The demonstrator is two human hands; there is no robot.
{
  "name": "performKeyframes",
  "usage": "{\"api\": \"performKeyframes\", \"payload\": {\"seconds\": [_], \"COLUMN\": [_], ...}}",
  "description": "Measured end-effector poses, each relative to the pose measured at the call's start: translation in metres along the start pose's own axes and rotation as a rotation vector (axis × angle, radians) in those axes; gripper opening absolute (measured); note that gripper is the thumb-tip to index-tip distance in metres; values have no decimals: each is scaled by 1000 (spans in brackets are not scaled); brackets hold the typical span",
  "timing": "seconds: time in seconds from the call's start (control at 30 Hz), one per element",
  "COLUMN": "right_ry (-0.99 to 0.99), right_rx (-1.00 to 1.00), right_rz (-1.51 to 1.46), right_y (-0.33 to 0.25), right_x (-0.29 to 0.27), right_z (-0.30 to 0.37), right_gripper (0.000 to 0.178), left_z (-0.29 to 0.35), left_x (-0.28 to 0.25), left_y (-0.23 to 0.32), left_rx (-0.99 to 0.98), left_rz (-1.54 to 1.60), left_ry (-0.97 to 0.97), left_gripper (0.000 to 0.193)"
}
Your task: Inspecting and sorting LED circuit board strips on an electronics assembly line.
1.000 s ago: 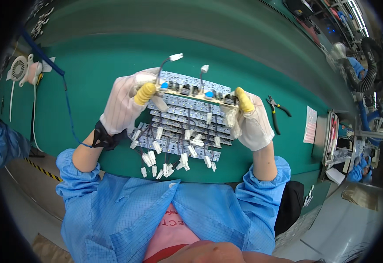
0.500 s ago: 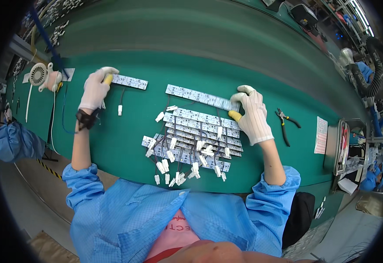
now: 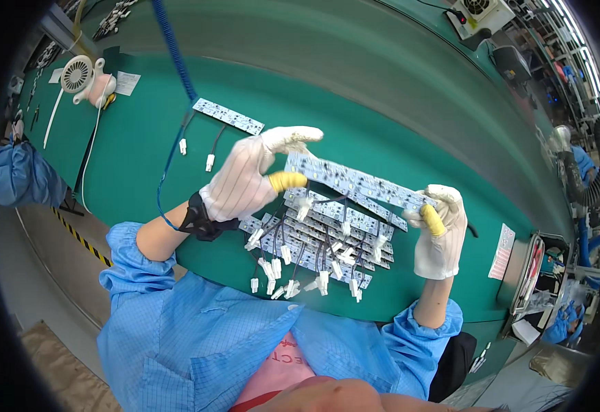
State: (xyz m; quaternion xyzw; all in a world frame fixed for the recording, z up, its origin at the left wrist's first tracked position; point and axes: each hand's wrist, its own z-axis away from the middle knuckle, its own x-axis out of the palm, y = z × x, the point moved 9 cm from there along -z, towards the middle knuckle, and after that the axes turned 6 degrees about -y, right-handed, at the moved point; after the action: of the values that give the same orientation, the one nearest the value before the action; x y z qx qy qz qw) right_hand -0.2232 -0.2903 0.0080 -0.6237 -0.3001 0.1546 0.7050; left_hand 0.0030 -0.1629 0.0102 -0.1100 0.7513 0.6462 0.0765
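Both my hands wear white gloves with yellow covers on the thumbs. Between them a long white circuit board strip [image 3: 355, 182] is raised above a stack of similar strips. My right hand [image 3: 441, 230] grips its right end, thumb on the face. My left hand [image 3: 248, 172] holds the left end, its thumb at the lower edge and index finger stretched out past the top edge. Below lies the stack of circuit board strips [image 3: 300, 253], overlapping in rows, with dark wires and white plug connectors [image 3: 324, 281] spread toward me. Part of the stack is hidden by the raised strip.
Another circuit board strip [image 3: 228, 117] with two wired plugs lies at the far left on the green mat [image 3: 156, 89]. A small fan [image 3: 79, 74] stands beyond it. A blue coiled cord [image 3: 173, 48] hangs down toward my left wrist strap [image 3: 200, 218]. A label sheet [image 3: 501, 252] lies at right.
My left hand has left the strip at the far left and come right to the long strip. That strip has been lifted off the mat. The whole view has shifted and tilted.
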Motion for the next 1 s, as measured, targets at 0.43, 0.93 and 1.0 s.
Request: {"api": "performKeyframes", "payload": {"seconds": [0.43,0.93,1.0], "right_ry": [-132,-114,-86], "right_rx": [58,33,11], "right_rz": [107,16,-17], "right_y": [6,-9,-10], "right_x": [5,8,8], "right_z": [-4,2,4], "right_gripper": [38,34,34], "left_z": [11,11,11], "left_x": [-18,-18,-18], "left_y": [-5,4,4], "left_rx": [-81,18,19], "left_rz": [-7,-128,-46], "left_ry": [45,76,73], "left_gripper": [46,50,51]}}
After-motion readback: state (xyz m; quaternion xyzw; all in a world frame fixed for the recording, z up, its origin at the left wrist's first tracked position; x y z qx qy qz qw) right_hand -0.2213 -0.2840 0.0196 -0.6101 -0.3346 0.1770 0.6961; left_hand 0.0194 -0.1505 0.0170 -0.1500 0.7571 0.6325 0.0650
